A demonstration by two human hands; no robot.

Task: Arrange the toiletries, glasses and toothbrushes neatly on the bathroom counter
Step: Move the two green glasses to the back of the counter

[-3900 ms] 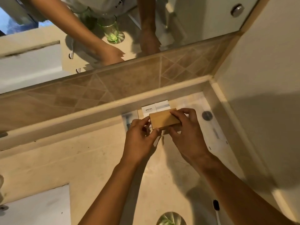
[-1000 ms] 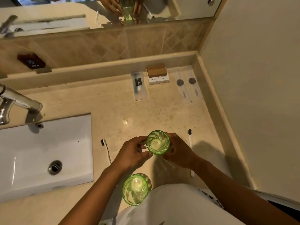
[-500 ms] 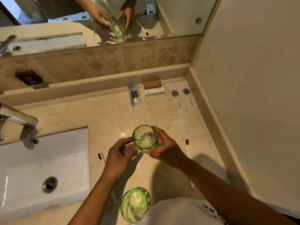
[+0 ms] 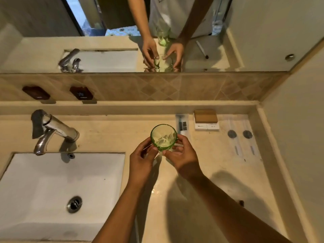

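Observation:
A green glass (image 4: 163, 137) stands upright near the middle of the beige counter (image 4: 219, 172), held by its base between both hands. My left hand (image 4: 142, 159) pinches its lower left side and my right hand (image 4: 182, 154) grips its lower right side. Along the back ledge lie a clear sachet with a black label (image 4: 182, 125), a brown box stacked on white boxes (image 4: 206, 120) and two clear packets with grey discs (image 4: 242, 139). A dark toothbrush head (image 4: 241, 202) peeks out beside my right forearm. The second glass is out of sight.
A white sink (image 4: 57, 195) with a chrome tap (image 4: 50, 129) fills the left. Behind the ledge rise the tiled backsplash with two dark plaques (image 4: 81, 93) and the mirror (image 4: 157, 32). A wall closes the counter on the right.
Both hands have carried the green glass away from me toward the back ledge. The view has swung left, so the second glass and the toothbrushes have dropped out of sight.

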